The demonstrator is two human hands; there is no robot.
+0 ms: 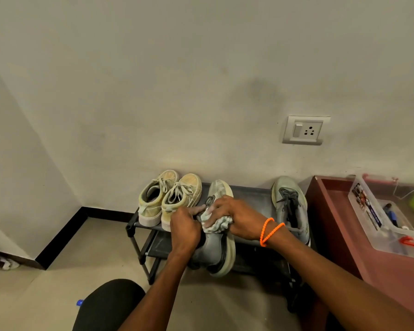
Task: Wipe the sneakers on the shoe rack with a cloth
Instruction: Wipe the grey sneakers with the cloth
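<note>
At bottom centre a dark-clad knee (108,304) sits below two forearms reaching up to mid-frame, where the left hand (185,229) grips a grey sneaker (215,247) on the shoe rack (251,199) while the right hand (237,217) clutches a bunched cloth (216,223) against it.

Head-worn camera looks forward and down, close over the shoe rack (249,194).
</note>
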